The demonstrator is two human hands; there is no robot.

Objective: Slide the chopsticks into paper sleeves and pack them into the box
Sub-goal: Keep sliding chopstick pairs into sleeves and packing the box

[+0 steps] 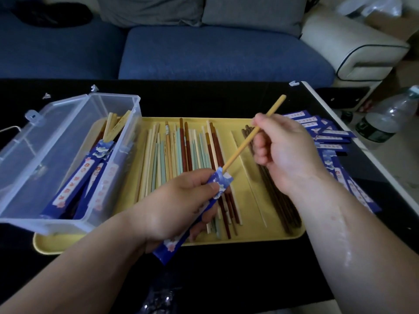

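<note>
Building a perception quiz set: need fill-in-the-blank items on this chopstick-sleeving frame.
The left hand grips a ____ paper sleeve.
The right hand pinches the chopstick entering that ____.
Loose chopsticks lie on a ____ tray.
The clear box sits at the tray's ____ end.
Missing: blue; sleeve; yellow; left.

We are seeing box [113, 95] as clear plastic, glossy, slightly cloudy. Yellow tray [249, 231] is looking smooth matt plastic. Pale raised chopstick [240, 150] is showing bamboo-like wood, matt. In middle, loose chopsticks [181, 150] are appearing pale wood, mint paint, red-brown finish; dark chopsticks [278, 200] at right are looking dull brown. We are reading blue sleeve [221, 183] as printed paper, faint sheen. Far sofa [215, 53] is showing woven blue cloth; bottle [385, 116] far right, clear glossy plastic.
</note>
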